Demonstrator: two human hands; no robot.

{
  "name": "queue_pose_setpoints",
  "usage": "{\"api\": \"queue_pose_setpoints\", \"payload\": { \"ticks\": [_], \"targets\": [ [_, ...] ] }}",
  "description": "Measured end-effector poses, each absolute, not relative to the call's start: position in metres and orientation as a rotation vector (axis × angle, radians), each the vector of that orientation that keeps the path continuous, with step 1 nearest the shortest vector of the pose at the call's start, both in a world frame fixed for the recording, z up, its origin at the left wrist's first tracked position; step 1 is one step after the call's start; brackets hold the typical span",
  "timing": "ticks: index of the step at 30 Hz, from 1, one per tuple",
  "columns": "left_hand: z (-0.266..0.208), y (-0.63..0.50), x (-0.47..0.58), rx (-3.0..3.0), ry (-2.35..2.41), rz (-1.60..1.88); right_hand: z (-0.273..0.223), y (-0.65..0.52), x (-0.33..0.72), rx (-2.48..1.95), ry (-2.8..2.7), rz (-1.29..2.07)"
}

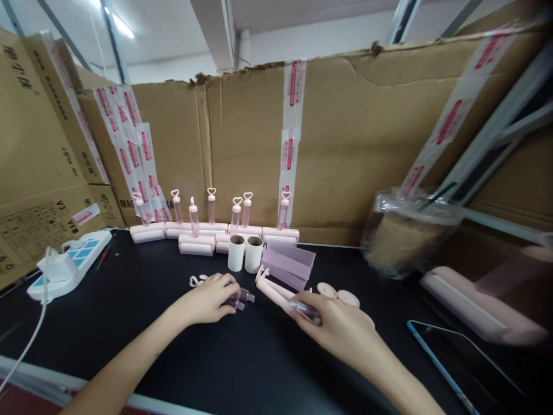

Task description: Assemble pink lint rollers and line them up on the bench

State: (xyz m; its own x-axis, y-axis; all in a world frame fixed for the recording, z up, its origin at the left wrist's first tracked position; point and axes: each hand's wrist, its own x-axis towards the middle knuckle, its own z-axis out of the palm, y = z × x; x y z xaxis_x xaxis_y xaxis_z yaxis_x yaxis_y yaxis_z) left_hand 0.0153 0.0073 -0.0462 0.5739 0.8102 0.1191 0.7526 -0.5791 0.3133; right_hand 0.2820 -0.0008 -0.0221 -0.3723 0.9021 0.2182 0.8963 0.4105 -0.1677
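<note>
My left hand [210,300] lies over a few clear plastic handles [246,295] on the black table, its fingers curled round them. Pink heart-shaped loops [195,280] poke out on its left side. In my right hand [339,323] is a clear plastic piece [306,311], pinched between thumb and fingers; its far end is hidden. Just beyond that hand lie long pink plastic parts [275,295] and round pink end caps [327,290]. Two white paper rolls [235,253] stand upright behind, beside a translucent lilac cover [290,264].
Several pink lint rollers [196,244] with upright heart-topped handles line the cardboard wall [250,132]. At the left is a power strip [82,262] with a cable. On the right are a bagged drink cup [400,239], a blurred larger pink roller [484,305] and a blue-edged phone [458,357].
</note>
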Motion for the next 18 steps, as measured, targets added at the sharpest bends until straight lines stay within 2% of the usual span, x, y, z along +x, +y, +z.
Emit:
{"api": "queue_pose_setpoints", "payload": {
  "ticks": [6,18],
  "targets": [
    [-0.036,0.011,0.001,2.432,1.322,0.283,-0.033,0.004,0.264,-1.401,-2.454,0.170],
    [-0.056,0.010,0.026,2.594,1.204,0.505,-0.046,0.014,0.271,-1.481,-2.483,-0.229]
  ]
}}
